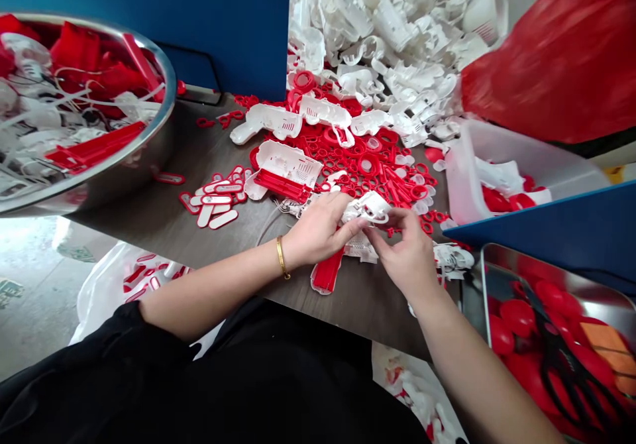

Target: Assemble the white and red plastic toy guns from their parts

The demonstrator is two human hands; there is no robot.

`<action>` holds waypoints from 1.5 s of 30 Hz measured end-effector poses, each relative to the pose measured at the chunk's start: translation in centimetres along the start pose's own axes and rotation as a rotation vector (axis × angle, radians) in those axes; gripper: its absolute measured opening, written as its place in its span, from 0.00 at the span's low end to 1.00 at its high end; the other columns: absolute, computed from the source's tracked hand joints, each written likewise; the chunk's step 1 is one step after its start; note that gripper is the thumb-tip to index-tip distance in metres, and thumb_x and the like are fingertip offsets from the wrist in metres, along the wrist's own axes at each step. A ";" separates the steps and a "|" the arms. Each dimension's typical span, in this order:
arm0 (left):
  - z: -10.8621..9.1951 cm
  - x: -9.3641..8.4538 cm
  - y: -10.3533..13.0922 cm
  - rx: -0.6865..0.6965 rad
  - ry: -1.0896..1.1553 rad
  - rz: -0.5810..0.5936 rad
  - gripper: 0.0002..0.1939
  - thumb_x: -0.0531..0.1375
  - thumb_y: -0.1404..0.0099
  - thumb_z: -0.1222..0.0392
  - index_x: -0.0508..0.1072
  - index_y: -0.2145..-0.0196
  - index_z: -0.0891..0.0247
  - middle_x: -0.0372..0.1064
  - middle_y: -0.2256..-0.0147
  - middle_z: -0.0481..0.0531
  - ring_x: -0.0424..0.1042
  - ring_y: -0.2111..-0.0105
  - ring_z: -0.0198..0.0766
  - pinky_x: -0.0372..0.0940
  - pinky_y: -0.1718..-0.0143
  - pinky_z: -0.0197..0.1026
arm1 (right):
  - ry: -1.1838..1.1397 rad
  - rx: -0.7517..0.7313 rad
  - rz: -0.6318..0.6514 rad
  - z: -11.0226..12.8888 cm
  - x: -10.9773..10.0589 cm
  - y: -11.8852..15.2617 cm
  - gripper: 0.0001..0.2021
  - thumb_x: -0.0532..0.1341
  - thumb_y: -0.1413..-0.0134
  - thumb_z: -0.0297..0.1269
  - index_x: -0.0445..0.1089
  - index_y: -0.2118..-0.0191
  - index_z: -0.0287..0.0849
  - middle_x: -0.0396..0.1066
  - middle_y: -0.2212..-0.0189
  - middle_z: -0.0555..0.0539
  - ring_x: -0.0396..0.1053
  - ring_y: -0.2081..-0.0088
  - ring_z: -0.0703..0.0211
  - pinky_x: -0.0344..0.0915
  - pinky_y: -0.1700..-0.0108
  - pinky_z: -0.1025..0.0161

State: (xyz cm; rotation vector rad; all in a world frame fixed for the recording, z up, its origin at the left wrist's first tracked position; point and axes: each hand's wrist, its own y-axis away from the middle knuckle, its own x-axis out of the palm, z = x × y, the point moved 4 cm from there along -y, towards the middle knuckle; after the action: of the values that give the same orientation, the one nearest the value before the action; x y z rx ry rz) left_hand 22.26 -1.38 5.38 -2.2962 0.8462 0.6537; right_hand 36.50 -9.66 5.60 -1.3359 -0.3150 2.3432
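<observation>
My left hand [322, 228] is closed on a white plastic part [368, 207] with a rounded, mechanical-looking shape. From the other side, the fingers of my right hand [405, 248] pinch the same part near its lower edge. Under my hands lie a long red plastic piece [326, 273] and a perforated white piece [362, 248]. Just beyond my left hand rests a white shell half [288, 160] with a red strip [282, 185] across it. A wire [268, 224] runs out beside my left wrist.
A metal bowl [169, 99] of red and white parts stands left. Oval labels [216, 199] lie near it. Red rings [368, 162] and a heap of white shells [387, 33] fill the back. A translucent bin [462, 172] and a metal tray [489, 265] with scissors [556, 351] are right.
</observation>
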 end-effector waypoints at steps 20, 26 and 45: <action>-0.7 3.4 0.7 -0.014 -0.134 0.162 0.17 0.50 0.31 0.48 0.66 0.59 0.66 0.70 0.61 0.58 0.69 0.58 0.47 0.62 0.53 0.49 | 0.205 -0.034 0.264 -0.6 -0.9 2.8 0.14 0.60 0.45 0.46 0.77 0.64 0.42 0.67 0.66 0.42 0.68 0.62 0.48 0.66 0.60 0.54; -1.6 2.8 0.5 -0.031 -0.212 0.140 0.19 0.51 0.32 0.47 0.66 0.56 0.66 0.70 0.56 0.59 0.67 0.54 0.49 0.61 0.52 0.50 | 0.107 0.208 0.415 -0.5 -0.3 3.6 0.10 0.59 0.44 0.43 0.75 0.65 0.44 0.72 0.78 0.49 0.69 0.74 0.56 0.60 0.70 0.62; -0.2 3.4 2.6 -0.130 -0.225 0.057 0.25 0.41 0.30 0.41 0.62 0.55 0.67 0.73 0.65 0.59 0.74 0.63 0.47 0.65 0.61 0.44 | -0.285 0.276 0.658 -1.2 1.9 1.7 0.06 0.60 0.52 0.40 0.67 0.70 0.43 0.71 0.75 0.52 0.67 0.73 0.60 0.63 0.70 0.63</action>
State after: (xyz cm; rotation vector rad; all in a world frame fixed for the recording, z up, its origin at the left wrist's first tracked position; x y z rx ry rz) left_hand 22.80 -4.47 2.47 -2.2641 0.7834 0.9982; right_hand 36.29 -10.25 2.85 -1.0751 0.4256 2.9761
